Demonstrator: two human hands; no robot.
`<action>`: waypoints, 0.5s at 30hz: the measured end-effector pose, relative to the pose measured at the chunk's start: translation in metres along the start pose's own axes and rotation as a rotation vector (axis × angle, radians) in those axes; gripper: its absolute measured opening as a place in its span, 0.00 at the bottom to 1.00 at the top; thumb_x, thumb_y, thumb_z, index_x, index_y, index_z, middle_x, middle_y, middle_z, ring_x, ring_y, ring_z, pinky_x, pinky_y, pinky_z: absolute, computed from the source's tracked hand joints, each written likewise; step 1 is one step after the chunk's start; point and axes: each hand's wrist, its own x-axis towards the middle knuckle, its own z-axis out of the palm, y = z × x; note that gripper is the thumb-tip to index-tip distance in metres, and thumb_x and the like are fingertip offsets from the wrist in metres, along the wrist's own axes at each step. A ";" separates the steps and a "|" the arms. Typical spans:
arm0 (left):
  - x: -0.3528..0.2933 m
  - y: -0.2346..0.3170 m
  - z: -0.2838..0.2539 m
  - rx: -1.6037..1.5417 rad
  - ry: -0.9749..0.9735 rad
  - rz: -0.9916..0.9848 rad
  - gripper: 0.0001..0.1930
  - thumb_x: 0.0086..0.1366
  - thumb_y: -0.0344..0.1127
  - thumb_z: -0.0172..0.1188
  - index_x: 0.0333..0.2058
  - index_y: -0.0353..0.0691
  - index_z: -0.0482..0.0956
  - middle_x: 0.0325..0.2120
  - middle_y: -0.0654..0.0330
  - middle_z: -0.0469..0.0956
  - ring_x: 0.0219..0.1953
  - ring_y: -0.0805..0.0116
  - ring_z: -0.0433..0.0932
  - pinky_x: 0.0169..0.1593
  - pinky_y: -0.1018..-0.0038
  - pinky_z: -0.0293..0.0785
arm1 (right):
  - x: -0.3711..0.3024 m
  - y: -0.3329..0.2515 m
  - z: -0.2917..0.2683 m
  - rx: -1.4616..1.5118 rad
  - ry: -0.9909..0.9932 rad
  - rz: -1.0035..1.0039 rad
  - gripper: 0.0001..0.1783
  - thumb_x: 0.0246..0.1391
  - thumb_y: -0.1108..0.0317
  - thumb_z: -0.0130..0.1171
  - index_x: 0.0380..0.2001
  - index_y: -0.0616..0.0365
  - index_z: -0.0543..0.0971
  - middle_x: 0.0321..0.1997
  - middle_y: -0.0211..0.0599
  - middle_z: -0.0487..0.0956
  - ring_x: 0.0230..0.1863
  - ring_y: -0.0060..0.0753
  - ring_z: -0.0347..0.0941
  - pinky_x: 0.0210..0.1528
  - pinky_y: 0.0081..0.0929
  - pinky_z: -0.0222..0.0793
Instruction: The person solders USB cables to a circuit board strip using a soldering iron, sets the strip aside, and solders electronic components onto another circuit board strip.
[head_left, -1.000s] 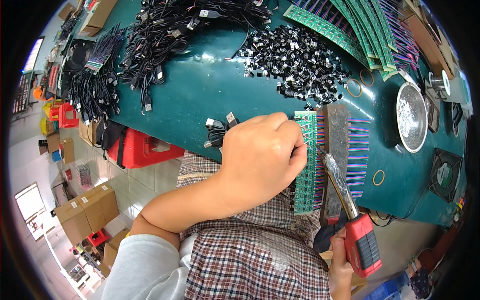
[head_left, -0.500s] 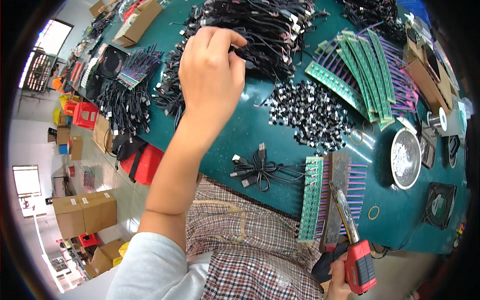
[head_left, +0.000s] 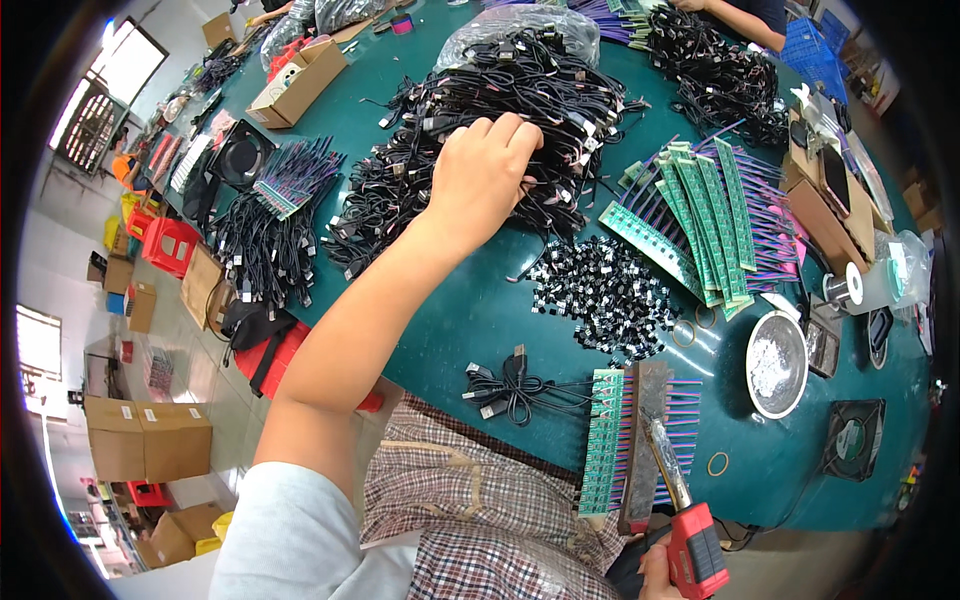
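My left hand (head_left: 485,180) is at the near side of a big heap of black USB cables (head_left: 520,90). Its fingers are curled closed against the cables, and whatever they pinch is hidden. My right hand (head_left: 657,573), partly seen at the lower edge, grips a red-handled soldering iron (head_left: 697,545). The iron's metal tip points up over a dark bar (head_left: 645,450) laid across a green circuit-board panel (head_left: 602,440) with purple and blue wires. Beside the panel lies a coiled bunch of black USB cables (head_left: 517,385).
Small black connectors (head_left: 605,300) lie in a loose pile mid-table. Green board strips (head_left: 700,220) with wires are stacked on the right. Nearby stand a metal bowl (head_left: 777,365), a solder spool (head_left: 843,288) and a fan (head_left: 855,440). Another person's arm (head_left: 745,20) shows at the far side.
My left hand has moved forward and right, lower into the cable heap. The view has shifted, showing more of the table's far side. My right hand still holds the soldering iron.
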 end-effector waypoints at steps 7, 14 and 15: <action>0.009 -0.004 0.008 0.074 0.344 0.060 0.34 0.40 0.32 0.79 0.49 0.46 0.76 0.46 0.60 0.75 0.49 0.57 0.76 0.50 0.61 0.72 | 0.014 0.002 0.003 -0.018 -0.021 -0.023 0.29 0.63 0.71 0.68 0.64 0.55 0.68 0.51 0.43 0.78 0.51 0.31 0.77 0.54 0.27 0.76; 0.005 -0.012 0.013 -0.008 0.223 0.120 0.32 0.37 0.29 0.77 0.46 0.46 0.78 0.45 0.60 0.74 0.49 0.55 0.76 0.51 0.59 0.73 | 0.018 -0.005 0.003 -0.039 -0.048 -0.021 0.27 0.67 0.70 0.64 0.65 0.54 0.68 0.52 0.42 0.77 0.53 0.30 0.76 0.56 0.25 0.75; 0.005 -0.013 0.015 -0.006 0.226 0.120 0.32 0.37 0.29 0.77 0.46 0.46 0.78 0.45 0.60 0.74 0.49 0.55 0.76 0.51 0.59 0.73 | 0.018 -0.007 0.004 -0.042 -0.053 -0.019 0.26 0.67 0.70 0.64 0.65 0.53 0.67 0.52 0.42 0.77 0.53 0.29 0.76 0.56 0.25 0.74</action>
